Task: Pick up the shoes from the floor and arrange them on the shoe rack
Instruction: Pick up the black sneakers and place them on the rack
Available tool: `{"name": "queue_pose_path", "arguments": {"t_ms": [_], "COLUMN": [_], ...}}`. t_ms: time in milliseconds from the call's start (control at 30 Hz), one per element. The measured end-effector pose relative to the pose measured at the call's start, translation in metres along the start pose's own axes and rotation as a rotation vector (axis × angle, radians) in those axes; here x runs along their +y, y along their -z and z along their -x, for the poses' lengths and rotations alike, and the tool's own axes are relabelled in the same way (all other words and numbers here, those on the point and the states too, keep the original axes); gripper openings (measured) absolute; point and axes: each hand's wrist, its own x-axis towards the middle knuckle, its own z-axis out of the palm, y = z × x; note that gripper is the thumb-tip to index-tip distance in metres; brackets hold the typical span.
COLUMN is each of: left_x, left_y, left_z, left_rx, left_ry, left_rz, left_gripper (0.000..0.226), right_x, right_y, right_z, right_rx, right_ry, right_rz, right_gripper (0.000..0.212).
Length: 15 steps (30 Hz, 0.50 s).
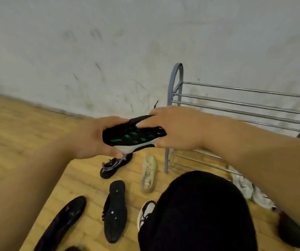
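Note:
Both my hands hold a black sneaker with green marks and a white sole (133, 135) in the air, left of the grey metal shoe rack (236, 100). My left hand (91, 137) grips its left end, and my right hand (174, 127) grips its right end from above. On the wooden floor below lie a black and silver sneaker (113, 166), a cream sneaker (148, 173), and two black flat shoes (115, 211) (64, 223). The rack's top bars carry nothing.
My black-clad knee (196, 214) covers part of a white and black sneaker (145, 212). Pale shoes (250, 191) and a dark shoe (290, 229) lie by the rack's foot at the right. A scuffed grey wall (109, 51) stands behind.

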Motion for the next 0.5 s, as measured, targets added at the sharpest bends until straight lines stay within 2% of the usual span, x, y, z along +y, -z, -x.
{"name": "queue_pose_path", "arguments": {"t_ms": [100,167,267,400,500], "left_x": [-0.061,-0.093,-0.131,-0.164,-0.18], "left_y": [-0.019,-0.041,-0.084,-0.147,-0.183], "left_z": [0.063,0.097,0.133,0.157,0.172], "left_rx": [0.043,0.056,0.018,-0.184,-0.184], "left_ry": [0.151,0.236,0.353,0.415,0.517], "left_rz": [0.125,0.189,0.192,0.161,0.255], "left_gripper": [0.094,0.09,0.094,0.09,0.092], "right_x": [-0.058,-0.084,-0.103,-0.122,-0.135], "right_y": [-0.027,-0.061,-0.129,-0.204,-0.221], "right_z": [-0.058,-0.085,-0.092,-0.075,-0.081], "right_rx": [-0.112,-0.178,-0.295,-0.542,-0.504], "right_ry": [0.154,0.242,0.256,0.218,0.251], "right_rz": [0.131,0.117,0.012,-0.187,-0.105], "right_gripper": [0.058,0.051,0.057,0.063,0.057]}}
